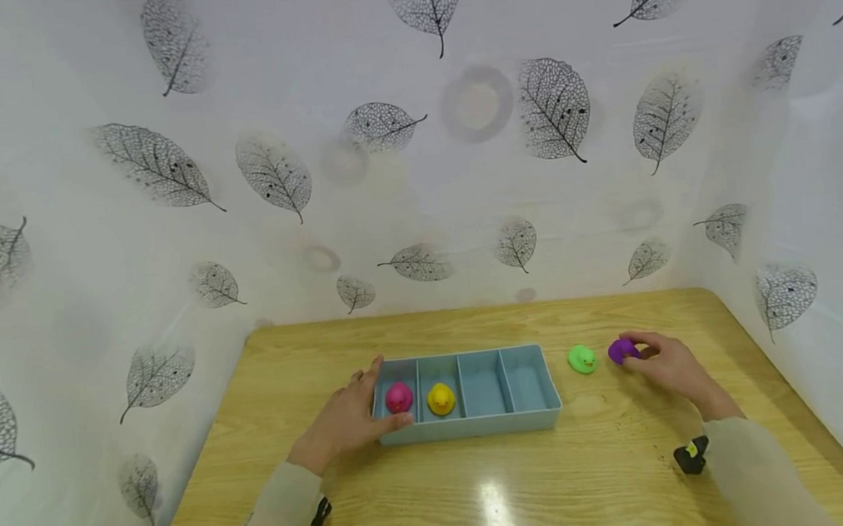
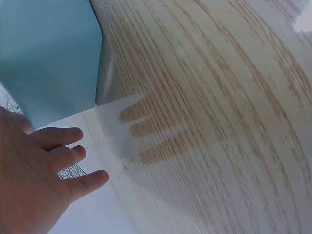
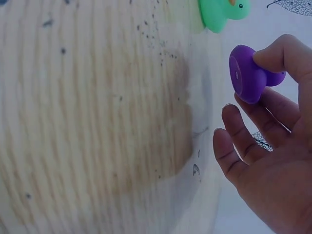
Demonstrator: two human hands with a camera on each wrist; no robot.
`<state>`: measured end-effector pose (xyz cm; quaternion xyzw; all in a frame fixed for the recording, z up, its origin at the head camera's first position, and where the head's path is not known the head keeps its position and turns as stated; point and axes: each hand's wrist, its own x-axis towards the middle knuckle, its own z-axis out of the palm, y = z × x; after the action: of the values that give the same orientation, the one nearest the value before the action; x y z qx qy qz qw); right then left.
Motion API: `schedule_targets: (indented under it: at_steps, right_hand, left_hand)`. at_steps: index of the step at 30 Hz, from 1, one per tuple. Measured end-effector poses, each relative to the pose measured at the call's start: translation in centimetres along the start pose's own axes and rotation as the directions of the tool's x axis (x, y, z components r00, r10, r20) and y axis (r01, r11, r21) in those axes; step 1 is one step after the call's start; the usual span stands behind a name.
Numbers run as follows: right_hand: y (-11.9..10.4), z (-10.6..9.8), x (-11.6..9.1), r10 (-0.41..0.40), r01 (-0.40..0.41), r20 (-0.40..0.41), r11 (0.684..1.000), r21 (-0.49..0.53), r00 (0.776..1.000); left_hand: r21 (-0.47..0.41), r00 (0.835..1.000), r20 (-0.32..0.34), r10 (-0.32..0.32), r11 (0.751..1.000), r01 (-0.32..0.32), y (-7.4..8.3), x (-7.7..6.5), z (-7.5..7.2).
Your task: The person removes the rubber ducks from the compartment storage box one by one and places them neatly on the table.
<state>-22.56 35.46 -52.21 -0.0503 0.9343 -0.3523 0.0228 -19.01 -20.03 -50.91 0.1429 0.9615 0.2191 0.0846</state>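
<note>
A pale blue four-compartment tray [image 1: 469, 427] stands on the table. Its leftmost compartment holds a pink rubber duck [image 1: 399, 397], and a yellow rubber duck [image 1: 441, 398] sits in the one beside it. My left hand [image 1: 346, 418] rests against the tray's left end, thumb along the front rim and index finger at the back corner, the other fingers stretched out. With thumb and fingers, my right hand [image 1: 667, 365] pinches a purple rubber duck [image 3: 246, 73], its flat base showing in the right wrist view. A green rubber duck [image 1: 582, 359] sits between the tray and that hand.
The wooden table [image 1: 442, 495] ends at a white leaf-patterned sheet [image 1: 416, 197] behind and at the sides. The tray's two right-hand compartments have bare floors. Black straps or mounts sit at both wrists, one [image 1: 691, 456] beside the right sleeve.
</note>
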Motion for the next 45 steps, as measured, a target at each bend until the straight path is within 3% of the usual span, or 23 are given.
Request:
schedule_targets:
  at_steps: [26,45]
  right_hand:
    - [0.1,1.1,0.7,0.001,-0.004,0.069,0.999,0.045,0.998]
    - [0.6,1.5,0.9,-0.015,0.008,0.061,0.994,0.110,0.998]
  left_hand:
    - [-0.007,1.000,0.009,0.008,1.000,-0.008,0.2,0.0,-0.2]
    - [0.000,1.000,0.010,-0.005,1.000,0.005,-0.2,0.1,0.3]
